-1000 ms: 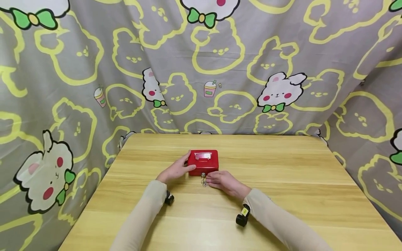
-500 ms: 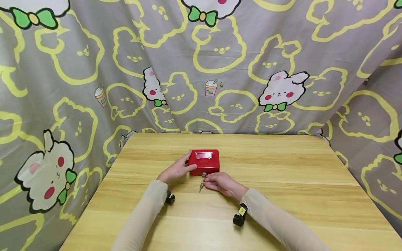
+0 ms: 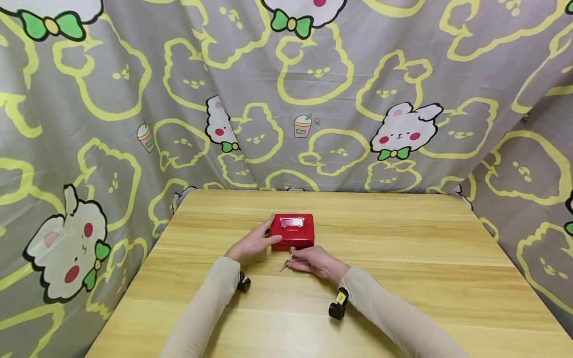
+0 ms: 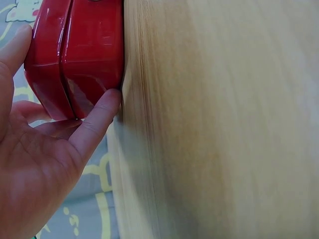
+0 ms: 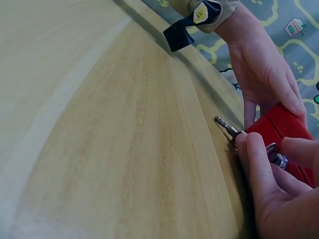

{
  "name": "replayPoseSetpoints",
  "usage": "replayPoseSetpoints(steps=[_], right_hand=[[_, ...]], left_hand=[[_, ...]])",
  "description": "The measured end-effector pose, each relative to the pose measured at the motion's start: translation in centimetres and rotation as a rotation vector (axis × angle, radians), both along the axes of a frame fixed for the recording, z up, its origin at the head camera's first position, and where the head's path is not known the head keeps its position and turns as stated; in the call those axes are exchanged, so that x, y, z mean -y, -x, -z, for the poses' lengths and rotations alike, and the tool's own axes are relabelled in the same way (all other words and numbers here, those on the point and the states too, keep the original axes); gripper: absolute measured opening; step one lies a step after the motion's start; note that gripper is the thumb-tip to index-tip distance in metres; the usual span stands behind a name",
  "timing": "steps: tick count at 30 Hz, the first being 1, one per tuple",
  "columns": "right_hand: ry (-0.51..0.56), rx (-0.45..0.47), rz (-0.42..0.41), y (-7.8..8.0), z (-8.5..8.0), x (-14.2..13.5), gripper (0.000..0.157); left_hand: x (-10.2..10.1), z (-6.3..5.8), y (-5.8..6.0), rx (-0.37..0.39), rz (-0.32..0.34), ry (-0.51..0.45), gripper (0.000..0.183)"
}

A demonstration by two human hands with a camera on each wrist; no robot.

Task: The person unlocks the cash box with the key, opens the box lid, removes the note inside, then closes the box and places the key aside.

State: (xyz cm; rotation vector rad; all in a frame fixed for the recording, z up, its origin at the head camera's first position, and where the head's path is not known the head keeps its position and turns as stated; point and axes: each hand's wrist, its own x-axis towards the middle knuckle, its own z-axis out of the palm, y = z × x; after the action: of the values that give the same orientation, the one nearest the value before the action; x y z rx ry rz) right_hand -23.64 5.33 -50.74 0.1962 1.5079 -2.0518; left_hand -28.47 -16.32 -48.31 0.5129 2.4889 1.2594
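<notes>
A small red metal cash box (image 3: pixel 301 237) with a flat handle on its lid stands on the table. My left hand (image 3: pixel 254 242) grips its left end; in the left wrist view the thumb lies on the lid and the other fingers wrap the end wall (image 4: pixel 84 82). At the front, my right hand (image 3: pixel 319 262) pinches a key (image 5: pixel 271 148) at the round silver lock (image 5: pixel 280 160). A second key (image 5: pixel 227 125) sticks out past the right fingers, pointing away from the box. The key's tip is hidden.
The wood-grain table (image 3: pixel 403 238) extends around the box on all sides. Behind and beside it hangs a grey patterned curtain (image 3: pixel 250 74). A black wrist camera (image 3: pixel 337 306) sits on the right wrist, another (image 3: pixel 243 282) on the left.
The right fingers have closed on the key at the lock. The loose key has swung out to the left, then up slightly. The left hand keeps its place on the box.
</notes>
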Motion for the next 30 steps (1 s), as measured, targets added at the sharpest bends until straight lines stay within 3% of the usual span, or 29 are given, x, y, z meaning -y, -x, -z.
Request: replayPoseSetpoints(steps=[14, 30], right_hand=[[0.001, 0.033, -0.038, 0.66, 0.01, 0.31, 0.026], [0.093, 0.067, -0.059, 0.48, 0.01, -0.02, 0.021]], left_hand=[[-0.11, -0.35, -0.18, 0.0, 0.005, -0.013, 0.083], [-0.21, -0.28, -0.24, 0.008, -0.003, -0.012, 0.082]])
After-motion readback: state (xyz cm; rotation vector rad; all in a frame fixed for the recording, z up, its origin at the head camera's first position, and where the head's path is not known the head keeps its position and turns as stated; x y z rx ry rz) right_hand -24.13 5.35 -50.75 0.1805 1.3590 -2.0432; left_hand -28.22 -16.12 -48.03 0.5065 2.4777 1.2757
